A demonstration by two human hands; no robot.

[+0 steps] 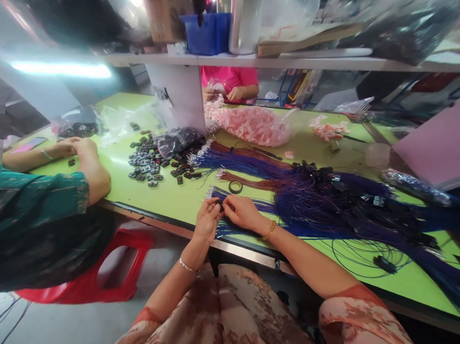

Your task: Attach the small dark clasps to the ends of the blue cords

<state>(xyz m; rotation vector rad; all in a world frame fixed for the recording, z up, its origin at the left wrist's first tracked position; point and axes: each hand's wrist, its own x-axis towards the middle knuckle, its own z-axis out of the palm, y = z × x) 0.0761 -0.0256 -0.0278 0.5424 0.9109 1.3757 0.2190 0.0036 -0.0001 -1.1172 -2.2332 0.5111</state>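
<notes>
My left hand pinches a small black plastic connector at the front edge of the green table. Against its right side are the closed fingertips of my right hand; what they grip is too small to make out. Bundles of blue wires with pale tips lie just behind and to the right of my hands. A bundle of brown wires stretches beyond them, near a dark roll of tape. To the left is a pile of loose black connectors.
A co-worker's arms rest on the table at left, by a red stool. Across the table sits another person in pink. A bag of pink parts lies at the back. A shelf with a blue bin runs overhead.
</notes>
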